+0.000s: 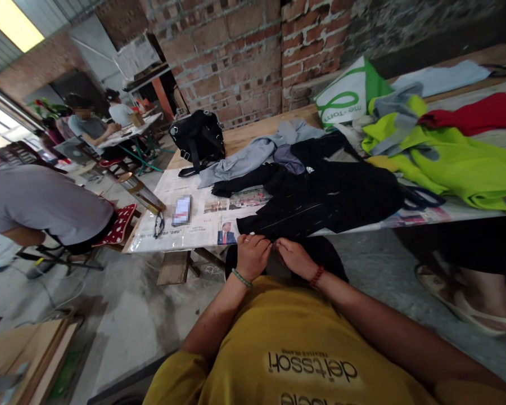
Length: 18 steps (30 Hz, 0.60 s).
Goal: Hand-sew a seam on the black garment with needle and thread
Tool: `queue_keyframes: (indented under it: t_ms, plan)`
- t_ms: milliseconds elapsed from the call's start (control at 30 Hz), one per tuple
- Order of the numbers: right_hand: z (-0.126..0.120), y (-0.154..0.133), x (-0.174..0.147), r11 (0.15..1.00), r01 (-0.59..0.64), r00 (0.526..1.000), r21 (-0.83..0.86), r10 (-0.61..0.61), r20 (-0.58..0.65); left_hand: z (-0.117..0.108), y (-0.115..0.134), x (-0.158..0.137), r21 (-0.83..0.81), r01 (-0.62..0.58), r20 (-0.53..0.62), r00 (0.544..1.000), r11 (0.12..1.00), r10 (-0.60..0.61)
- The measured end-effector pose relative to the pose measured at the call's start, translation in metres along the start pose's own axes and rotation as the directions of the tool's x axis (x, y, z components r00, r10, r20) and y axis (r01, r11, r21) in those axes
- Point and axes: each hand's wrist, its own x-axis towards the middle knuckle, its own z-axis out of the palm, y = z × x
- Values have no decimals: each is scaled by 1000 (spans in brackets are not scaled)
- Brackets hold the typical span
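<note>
A black garment [341,194] with pale stitch lines lies over the near edge of the table, its lower part hanging toward my lap. My left hand [253,256], with a ring and a green bead bracelet, is closed on the garment's near edge. Close beside it, my right hand [295,259], wearing a red bead bracelet, pinches the same edge. The fingertips of both hands almost meet, and whatever small thing may sit between them is too small to make out.
The newspaper-covered table [194,239] holds a phone [181,210], a metal flask [141,192], glasses [159,225], a black bag [198,138], grey cloth [253,154], a green-white bag [349,93] and a lime garment [455,160]. A seated person [46,202] is at left; sandalled feet [468,304] at right.
</note>
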Motion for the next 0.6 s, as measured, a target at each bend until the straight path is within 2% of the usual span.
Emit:
queue_keyframes:
  t_ms: [167, 233, 300, 367, 500, 600]
  plan:
    - [-2, 0, 1, 999, 26, 999, -42, -27, -24, 12, 3, 4, -51, 5, -10, 1000, 999, -6]
    - [-1, 0, -1, 997, 43, 999, -63, -44, -10, 18, -6, 6, -120, 100, -81, 991, 988, -110]
    - [0, 0, -3, 995, 62, 998, -82, -62, 6, 22, -18, 9, -231, 217, -150, 955, 949, -255]
    - [0, 1, -5, 994, 66, 998, -90, -64, 22, 24, -29, 13, -318, 260, -164, 932, 912, -323]
    - [-11, 2, -3, 984, 98, 994, -146, -91, 55, 20, -37, 15, -407, 281, -88, 935, 869, -343]
    - [-28, -4, 1, 934, 235, 971, -270, -238, 21, 20, -38, 13, -483, 384, 6, 900, 787, -436]
